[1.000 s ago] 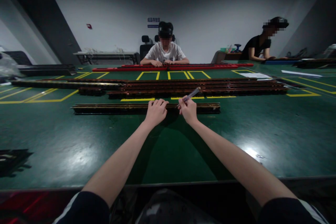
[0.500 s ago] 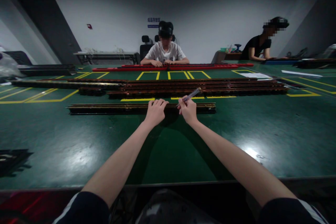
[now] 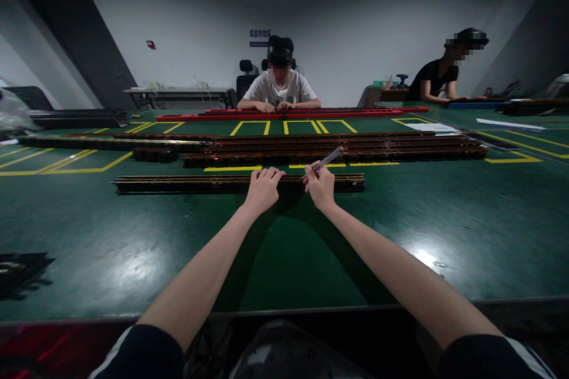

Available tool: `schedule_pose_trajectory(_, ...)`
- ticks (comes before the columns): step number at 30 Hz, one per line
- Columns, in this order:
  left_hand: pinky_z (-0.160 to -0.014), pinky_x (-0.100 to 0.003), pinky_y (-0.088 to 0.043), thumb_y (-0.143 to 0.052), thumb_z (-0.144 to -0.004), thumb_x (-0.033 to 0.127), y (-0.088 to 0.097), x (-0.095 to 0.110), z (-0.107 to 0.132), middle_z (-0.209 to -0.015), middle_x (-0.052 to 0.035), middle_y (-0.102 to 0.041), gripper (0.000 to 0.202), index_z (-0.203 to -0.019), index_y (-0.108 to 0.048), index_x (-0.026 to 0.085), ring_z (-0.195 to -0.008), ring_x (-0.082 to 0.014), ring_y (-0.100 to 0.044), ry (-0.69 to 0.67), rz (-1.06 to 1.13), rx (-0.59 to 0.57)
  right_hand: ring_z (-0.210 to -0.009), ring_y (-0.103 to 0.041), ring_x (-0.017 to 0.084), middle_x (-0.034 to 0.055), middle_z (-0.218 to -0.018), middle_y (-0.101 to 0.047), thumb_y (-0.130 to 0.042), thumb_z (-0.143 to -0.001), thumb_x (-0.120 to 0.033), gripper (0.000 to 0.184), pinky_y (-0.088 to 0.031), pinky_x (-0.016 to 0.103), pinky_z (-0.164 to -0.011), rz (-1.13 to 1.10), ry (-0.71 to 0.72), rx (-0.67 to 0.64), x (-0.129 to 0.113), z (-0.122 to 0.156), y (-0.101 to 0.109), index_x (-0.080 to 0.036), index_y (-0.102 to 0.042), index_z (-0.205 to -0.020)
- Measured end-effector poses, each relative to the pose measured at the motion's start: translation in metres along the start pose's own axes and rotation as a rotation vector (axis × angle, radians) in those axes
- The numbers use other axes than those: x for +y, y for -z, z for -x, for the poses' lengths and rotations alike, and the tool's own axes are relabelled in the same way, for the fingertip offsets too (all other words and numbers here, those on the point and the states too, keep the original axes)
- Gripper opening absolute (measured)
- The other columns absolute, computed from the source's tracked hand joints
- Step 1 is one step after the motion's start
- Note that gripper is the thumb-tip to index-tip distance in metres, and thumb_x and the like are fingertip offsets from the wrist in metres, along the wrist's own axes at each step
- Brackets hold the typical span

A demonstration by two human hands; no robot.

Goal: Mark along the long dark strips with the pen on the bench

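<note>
My left hand [image 3: 264, 188] lies over the long black rail [image 3: 182, 185], fingers curled across its top and far edge. That rail has thin gold-coloured lines along it and runs crosswise in front of me. In my right hand [image 3: 320, 188] is a slim, pen-like tool with a clear barrel [image 3: 329, 157], gripped as one holds a pen. Its thin tip points down and left at the rail between my hands; whether it touches is too small to tell. The barrel's brownish back end slants up to the right.
Beyond the rail lies a stack of long dark reddish-brown strips [image 3: 333, 148]. Yellow lines mark the green table [image 3: 284, 260]. Across it a person in a white shirt [image 3: 280, 89] handles long red strips [image 3: 355, 113]; another person [image 3: 438, 80] works at right. A dark part [image 3: 22, 269] lies near left.
My right hand and the pen-like tool have shifted very slightly to the right. The left hand keeps its place on the rail.
</note>
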State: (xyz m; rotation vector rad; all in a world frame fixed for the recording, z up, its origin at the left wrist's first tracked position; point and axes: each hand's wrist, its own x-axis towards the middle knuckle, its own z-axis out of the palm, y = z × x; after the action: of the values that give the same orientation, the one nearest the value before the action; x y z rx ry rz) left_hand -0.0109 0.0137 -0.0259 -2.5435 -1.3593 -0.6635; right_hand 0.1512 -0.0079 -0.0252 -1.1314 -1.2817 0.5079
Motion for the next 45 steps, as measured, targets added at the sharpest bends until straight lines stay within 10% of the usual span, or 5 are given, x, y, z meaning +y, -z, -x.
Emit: schedule_pose_trajectory(45,-0.104,-0.045,-0.033,-0.037,-0.085,0.011,0.0013,-0.0038,0.0005,-0.121,-0.0102,-0.062,0.042,-0.121,-0.058,0.019,-0.116,-0.0239,-0.054,0.049,0.093,-0.045,-0.043,-0.054,0.013,-0.0007,-0.059,-0.056,-0.051,-0.087,-0.052,0.034,-0.046,0.026,-0.041,0.023,-0.017,-0.006,-0.0031,0.0011,0.0027,-0.021,-0.048,-0.073)
